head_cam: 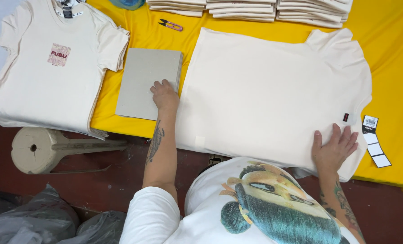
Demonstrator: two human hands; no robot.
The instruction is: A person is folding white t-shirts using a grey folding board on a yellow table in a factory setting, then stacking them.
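From the head camera, the cream T-shirt [273, 90] lies face down on the yellow table [391, 54]. The right hand [334, 149] presses flat on its near right corner, fingers spread, grasping nothing. Left of the shirt, the left hand [164, 95] rests loosely curled on the grey cardboard sheet [148, 83] (fingertips touching, not gripping). Folded shirts [246, 9] beyond the T-shirt are cut off.

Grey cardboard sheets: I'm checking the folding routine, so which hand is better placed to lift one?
Left. The left hand already rests on the grey cardboard stack, while the right hand lies flat on the cream shirt.
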